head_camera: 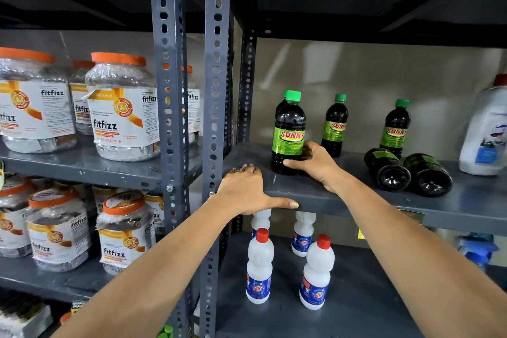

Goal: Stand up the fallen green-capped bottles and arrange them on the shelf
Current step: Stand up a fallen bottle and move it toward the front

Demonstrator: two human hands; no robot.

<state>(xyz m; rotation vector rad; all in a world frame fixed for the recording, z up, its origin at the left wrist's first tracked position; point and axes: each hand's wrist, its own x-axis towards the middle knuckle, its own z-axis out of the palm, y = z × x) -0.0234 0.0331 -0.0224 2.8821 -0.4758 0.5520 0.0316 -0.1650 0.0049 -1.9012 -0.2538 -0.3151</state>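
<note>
Left hand (248, 192) flat on shelf edge (384, 200), holding nothing. Right hand (312, 163) wrapped round upright front bottle (289, 134). Two fallen bottles (408, 171) lie right; careless reach may roll them off.

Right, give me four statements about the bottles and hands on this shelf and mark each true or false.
1. Two green-capped bottles lie on their sides on the shelf. True.
2. The right hand grips an upright green-capped bottle near its base. True.
3. The left hand holds a white bottle. False: it rests on the shelf's front edge.
4. Every green-capped bottle is standing. False: two are down.
</note>
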